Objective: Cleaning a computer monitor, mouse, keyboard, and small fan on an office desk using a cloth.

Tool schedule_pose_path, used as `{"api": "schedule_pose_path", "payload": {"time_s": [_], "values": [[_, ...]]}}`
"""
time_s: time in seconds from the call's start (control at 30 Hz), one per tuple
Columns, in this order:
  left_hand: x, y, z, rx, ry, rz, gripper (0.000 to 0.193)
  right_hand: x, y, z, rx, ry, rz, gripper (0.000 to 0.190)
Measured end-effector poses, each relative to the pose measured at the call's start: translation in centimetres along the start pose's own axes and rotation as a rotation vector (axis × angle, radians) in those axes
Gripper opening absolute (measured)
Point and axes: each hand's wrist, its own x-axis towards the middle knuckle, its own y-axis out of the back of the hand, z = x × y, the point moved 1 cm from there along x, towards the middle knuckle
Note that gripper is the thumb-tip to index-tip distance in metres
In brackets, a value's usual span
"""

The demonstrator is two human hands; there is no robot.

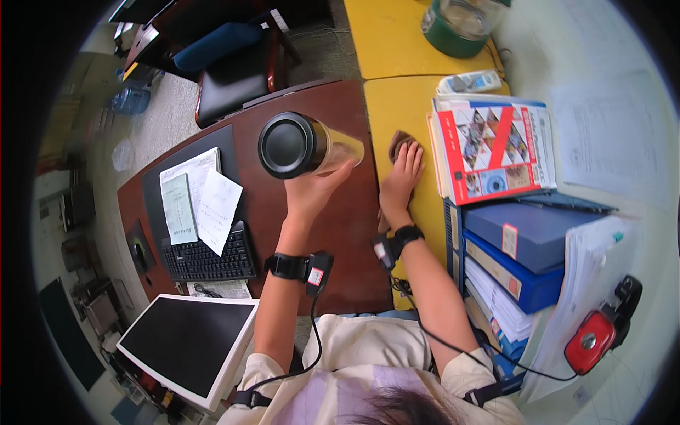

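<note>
My left hand (319, 186) is wrapped around a clear plastic jar with a black lid (289, 144), held over the brown wooden desk (340, 255). The jar is tilted, its lid towards the left. My right hand (401, 172) presses on a brown cloth (399, 144) lying on the yellow tabletop (382, 106), to the right of the jar. Part of the cloth is hidden under the fingers and palm. Both wrists carry black straps with small cabled devices.
Right of my right hand stand stacked books (494, 154) and blue file boxes (526, 228). A green-based container (457, 32) is at the far end. Papers (218, 212), a black keyboard (212, 255) and a white-framed monitor (186, 340) lie left. A black chair (234, 79) stands beyond the desk.
</note>
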Motion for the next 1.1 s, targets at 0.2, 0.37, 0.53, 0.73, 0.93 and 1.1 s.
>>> {"api": "schedule_pose_path", "payload": {"time_s": [0.2,0.37,0.53,0.73,0.93,1.1], "values": [[-0.4,2.0,0.5,0.014,0.041,0.084,0.033,15.3,-4.8,0.9,0.126,0.249,-0.018,0.051],[-2.6,5.8,-1.7,0.106,0.125,0.032,0.042,14.9,-4.5,-0.9,0.123,0.464,-0.275,0.058],[-3.2,5.2,-2.6,0.028,0.033,0.027,0.05,6.9,0.3,1.3,0.169,0.492,-0.372,0.058],[-3.9,4.5,-0.9,0.037,-0.231,0.062,0.057,-4.3,4.7,1.3,0.044,0.337,-0.48,0.062],[-5.3,3.9,-0.6,-0.117,-0.034,-0.017,0.06,-9.0,5.3,1.7,-0.064,-0.007,-0.31,0.054],[-7.3,5.1,-1.8,-0.066,-0.003,-0.003,0.061,-2.8,2.6,3.7,-0.014,-0.073,0.034,0.048]]}}
